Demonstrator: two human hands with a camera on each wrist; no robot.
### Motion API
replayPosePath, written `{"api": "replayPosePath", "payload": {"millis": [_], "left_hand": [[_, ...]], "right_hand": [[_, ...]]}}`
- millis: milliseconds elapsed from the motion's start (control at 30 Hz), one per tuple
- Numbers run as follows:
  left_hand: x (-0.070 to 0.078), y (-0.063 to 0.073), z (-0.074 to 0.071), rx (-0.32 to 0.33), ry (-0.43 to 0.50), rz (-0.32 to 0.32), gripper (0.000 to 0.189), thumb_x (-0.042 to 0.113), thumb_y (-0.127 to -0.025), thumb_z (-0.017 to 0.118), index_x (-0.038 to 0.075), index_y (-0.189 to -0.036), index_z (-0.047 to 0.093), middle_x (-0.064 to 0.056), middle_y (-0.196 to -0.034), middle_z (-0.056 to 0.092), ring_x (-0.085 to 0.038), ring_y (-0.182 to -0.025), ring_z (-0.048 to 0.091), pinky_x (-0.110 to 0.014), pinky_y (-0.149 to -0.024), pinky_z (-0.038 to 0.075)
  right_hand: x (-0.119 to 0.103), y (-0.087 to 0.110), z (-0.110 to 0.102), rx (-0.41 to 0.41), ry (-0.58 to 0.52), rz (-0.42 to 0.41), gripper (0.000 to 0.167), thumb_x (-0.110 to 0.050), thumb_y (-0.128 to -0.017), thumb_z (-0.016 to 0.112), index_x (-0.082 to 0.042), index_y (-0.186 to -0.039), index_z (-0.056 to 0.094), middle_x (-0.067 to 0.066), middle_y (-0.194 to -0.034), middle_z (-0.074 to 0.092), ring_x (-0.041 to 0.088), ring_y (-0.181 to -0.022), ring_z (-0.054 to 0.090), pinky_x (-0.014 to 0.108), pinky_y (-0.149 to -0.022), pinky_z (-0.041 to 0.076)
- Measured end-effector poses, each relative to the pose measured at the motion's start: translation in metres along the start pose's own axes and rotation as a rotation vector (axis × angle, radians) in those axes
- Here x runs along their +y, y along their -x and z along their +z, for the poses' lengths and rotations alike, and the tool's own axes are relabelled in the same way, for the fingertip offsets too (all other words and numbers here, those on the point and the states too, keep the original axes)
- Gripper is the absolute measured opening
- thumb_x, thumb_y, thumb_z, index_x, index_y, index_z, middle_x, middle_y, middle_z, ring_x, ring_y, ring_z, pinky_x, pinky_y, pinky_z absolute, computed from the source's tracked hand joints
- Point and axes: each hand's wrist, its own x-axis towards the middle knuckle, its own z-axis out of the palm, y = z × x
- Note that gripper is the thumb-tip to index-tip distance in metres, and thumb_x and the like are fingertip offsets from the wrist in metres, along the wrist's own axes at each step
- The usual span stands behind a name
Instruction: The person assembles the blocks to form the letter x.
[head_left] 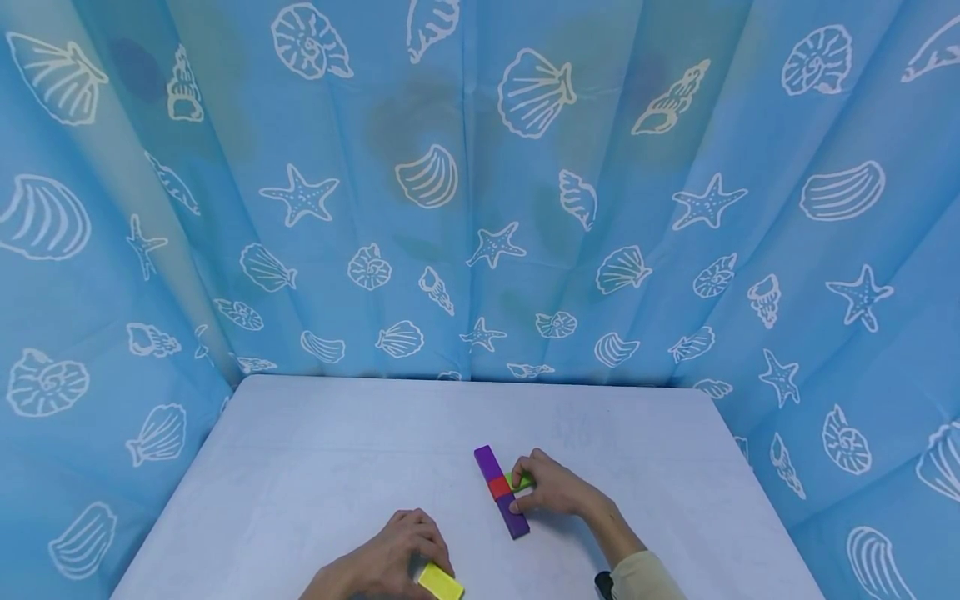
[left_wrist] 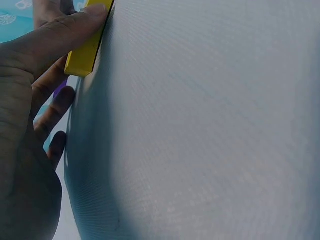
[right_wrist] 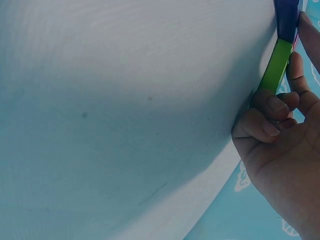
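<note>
My left hand (head_left: 401,550) pinches a yellow block (head_left: 441,582) near the table's front, the thumb lying along its face in the left wrist view. Farther to the right, a purple block (head_left: 488,463), a red block (head_left: 498,487) and a dark purple block (head_left: 513,517) form a slanted row on the table. A green block (head_left: 521,482) juts rightward from the row beside the red one, partly hidden under my right hand (head_left: 551,486). The right fingers curl about the green block, and the thumb touches the dark purple block. The curled fingers cover the green block's outer end in the right wrist view.
A white-covered table (head_left: 337,450) lies under the hands and blocks. Behind it and along both sides hangs a blue curtain (head_left: 465,275) with white shells and starfish. A dark band (head_left: 603,583) circles the right wrist by the sleeve.
</note>
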Motion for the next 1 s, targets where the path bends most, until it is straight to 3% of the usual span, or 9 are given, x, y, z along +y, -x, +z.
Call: {"api": "replayPosePath", "payload": {"millis": [367,700,1000], "left_hand": [[-0.0019,-0.0006,0.0008,0.023,-0.016,0.033,0.025,0.058,-0.081,0.075,0.046,-0.103,0.074,0.032,-0.1,0.062,0.001,-0.109,0.046,-0.049,-0.099,0.037],[-0.001,-0.0016,0.0004,0.006,0.017,-0.022,0.028,0.061,-0.081,0.071,0.045,-0.104,0.074,0.031,-0.102,0.061,0.0,-0.108,0.046,-0.049,-0.1,0.036],[0.0008,-0.0037,-0.0009,0.026,-0.016,-0.012,0.028,0.06,-0.08,0.075,0.044,-0.103,0.075,0.031,-0.101,0.061,0.001,-0.108,0.048,-0.046,-0.099,0.039]], "right_hand": [[0.0014,-0.0005,0.0013,0.008,-0.001,0.001,0.031,-0.027,-0.078,0.087,-0.016,-0.094,0.062,0.004,-0.096,0.048,0.019,-0.089,0.048,0.036,-0.072,0.039],[0.0023,-0.0011,0.0025,0.009,0.004,0.009,0.031,-0.028,-0.078,0.086,-0.017,-0.094,0.063,0.003,-0.096,0.049,0.019,-0.089,0.049,0.035,-0.073,0.04],[0.0006,-0.0001,0.0015,0.008,0.0,0.009,0.031,-0.028,-0.078,0.087,-0.016,-0.094,0.063,0.003,-0.096,0.049,0.019,-0.089,0.048,0.036,-0.073,0.04]]}}
